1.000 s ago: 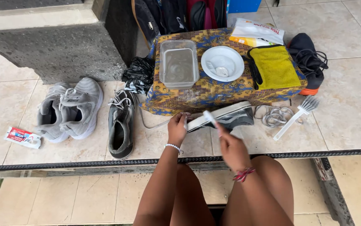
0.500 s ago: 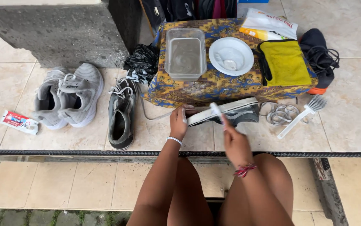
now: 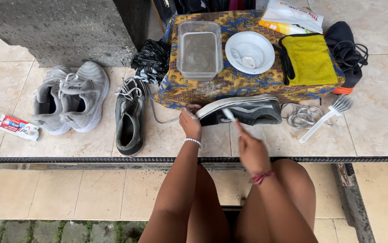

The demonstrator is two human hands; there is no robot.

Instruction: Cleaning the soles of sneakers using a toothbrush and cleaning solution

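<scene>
Currently a dark slip-on shoe [image 3: 243, 110] with a white sole is held on its side at the toe end by the left hand [image 3: 190, 123], on the tiled floor just in front of a low box covered in patterned cloth [image 3: 230, 83]. A small white brush [image 3: 228, 114] is gripped by the right hand [image 3: 251, 150], its head touching the shoe's side. 1 clear tub of cloudy water [image 3: 200, 49] and 1 white bowl [image 3: 250, 51] are seen on the box

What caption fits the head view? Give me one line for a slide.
Left hand steadies a dark sneaker on its side while the right hand holds a small brush against its white sole.
</scene>
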